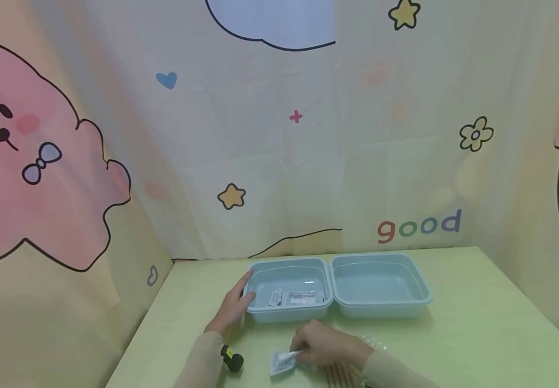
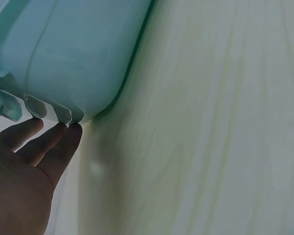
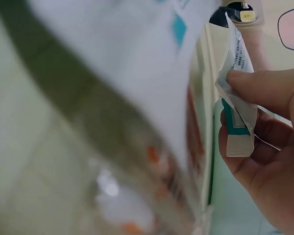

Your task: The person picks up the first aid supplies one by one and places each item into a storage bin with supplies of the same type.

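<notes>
My left hand [image 1: 233, 307] grips the left side of a light blue plastic bin [image 1: 289, 314], its thumb over the rim. In the left wrist view, the fingertips touch the bin's outer wall [image 2: 83, 54]. Inside this bin lie a small packet [image 1: 275, 297] and a wider printed packet [image 1: 302, 297]. In front of the bin, my right hand [image 1: 325, 345] pinches a white packet [image 1: 283, 362] with teal print between thumb and fingers, seen closer in the right wrist view [image 3: 237, 117]. Blurred white and clear packaging [image 3: 122, 58] fills that view's foreground; its kind cannot be told.
A second light blue bin [image 1: 381, 310] stands against the first one's right side. Several thin brown sticks [image 1: 340, 375] and some clear pieces [image 1: 374, 342] lie near the right forearm. A black device with a yellow label [image 1: 232, 359] is at the left wrist. A printed curtain [image 1: 279, 161] hangs behind the table.
</notes>
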Tool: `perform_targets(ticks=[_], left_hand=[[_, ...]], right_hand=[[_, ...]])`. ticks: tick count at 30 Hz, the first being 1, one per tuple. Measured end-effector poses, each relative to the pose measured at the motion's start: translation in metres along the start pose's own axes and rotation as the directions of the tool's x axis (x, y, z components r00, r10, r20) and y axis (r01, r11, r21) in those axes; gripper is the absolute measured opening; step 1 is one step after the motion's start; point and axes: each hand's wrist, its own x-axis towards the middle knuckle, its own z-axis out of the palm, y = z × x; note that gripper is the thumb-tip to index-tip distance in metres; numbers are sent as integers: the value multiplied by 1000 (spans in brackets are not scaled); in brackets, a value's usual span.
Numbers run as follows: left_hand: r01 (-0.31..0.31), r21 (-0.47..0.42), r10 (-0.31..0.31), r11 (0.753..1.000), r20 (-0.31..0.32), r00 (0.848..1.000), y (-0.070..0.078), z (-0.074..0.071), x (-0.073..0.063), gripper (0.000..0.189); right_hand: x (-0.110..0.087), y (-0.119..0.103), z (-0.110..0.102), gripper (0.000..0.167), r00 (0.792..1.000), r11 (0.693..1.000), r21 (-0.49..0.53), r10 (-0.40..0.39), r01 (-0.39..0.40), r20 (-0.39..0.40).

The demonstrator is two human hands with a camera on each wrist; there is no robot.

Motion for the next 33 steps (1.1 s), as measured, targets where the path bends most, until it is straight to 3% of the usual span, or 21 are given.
perform_targets(ticks=[9,20,33], left_hand=[[-14,-4,14,1000,0,1000,-2,-1,0,62],[-6,-16,6,1000,-4,1000,0,-2,-1,61],[3,-16,-3,1000,-6,1000,2,-2,-2,62]], right_hand=[[2,-8,-10,10,999,999,34,1,0,-39],[8,-5,-19,10,993,998,41,-41,45,-107],[9,-3,-34,7,985,996,72,-31,44,-168]])
